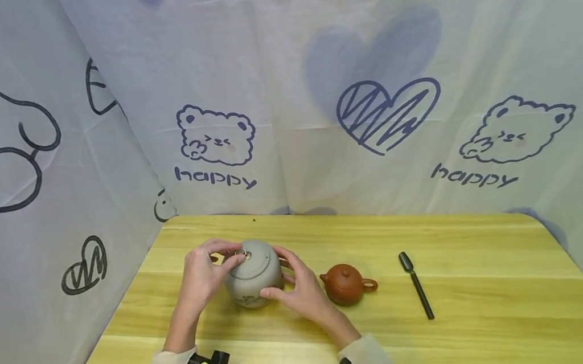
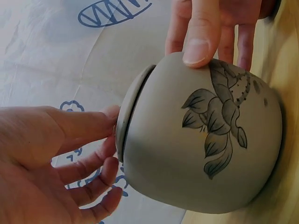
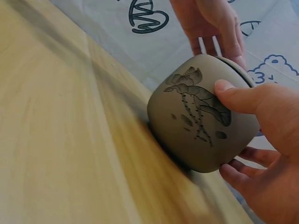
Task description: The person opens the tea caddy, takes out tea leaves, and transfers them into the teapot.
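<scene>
A round grey ceramic jar (image 1: 253, 292) with a dark lotus drawing on its side stands on the wooden table. Its flat lid (image 1: 260, 260) has a small metal ring at the centre. My left hand (image 1: 202, 272) pinches the lid at this ring with thumb and forefinger, the other fingers loosely bent. In the left wrist view the lid (image 2: 130, 109) sits on the jar's mouth with a thin dark seam below it. Around the jar's right side curves my right hand (image 1: 304, 292), thumb on the front and fingers behind, gripping the body.
Just right of my right hand stands a small reddish-brown clay teapot (image 1: 346, 285), handle toward the right. Further right lies a dark, slender scoop-like tool (image 1: 418, 286). A white cloth (image 1: 300, 164) with drawings hangs behind the wooden table (image 1: 495, 291) and along its left side.
</scene>
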Demonstrator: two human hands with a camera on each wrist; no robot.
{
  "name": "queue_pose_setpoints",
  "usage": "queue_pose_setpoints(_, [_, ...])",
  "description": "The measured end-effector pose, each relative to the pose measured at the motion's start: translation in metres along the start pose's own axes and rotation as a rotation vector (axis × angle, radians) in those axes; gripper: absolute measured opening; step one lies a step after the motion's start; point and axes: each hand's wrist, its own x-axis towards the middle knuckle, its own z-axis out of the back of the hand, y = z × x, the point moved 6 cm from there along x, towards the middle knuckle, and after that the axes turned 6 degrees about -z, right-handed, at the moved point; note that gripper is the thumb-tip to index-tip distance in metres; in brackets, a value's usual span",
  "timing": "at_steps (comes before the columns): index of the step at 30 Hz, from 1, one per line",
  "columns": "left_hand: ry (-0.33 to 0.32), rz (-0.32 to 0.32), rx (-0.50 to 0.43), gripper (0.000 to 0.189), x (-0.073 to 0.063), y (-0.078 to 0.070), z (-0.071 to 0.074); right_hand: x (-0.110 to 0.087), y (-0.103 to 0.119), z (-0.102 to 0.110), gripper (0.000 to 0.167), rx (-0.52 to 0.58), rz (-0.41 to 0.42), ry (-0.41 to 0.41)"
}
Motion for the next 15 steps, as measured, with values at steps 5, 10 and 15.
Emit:
queue_pose_setpoints(5, [0.027,0.001,-0.042,0.019,0.002,0.006,0.002,0.004,-0.002,0.009,0.077,-0.010,0.007,0.035])
queue_pose_setpoints(10, [0.011,-0.042,-0.099,0.021,0.001,0.007,0.010,0.003,0.008,0.025,0.054,-0.141,0.020,0.011])
queue_pose_setpoints(15, [0.014,-0.051,-0.137,0.029,-0.005,0.013,0.017,-0.007,0.022,0.048,0.036,-0.214,0.035,-0.021])
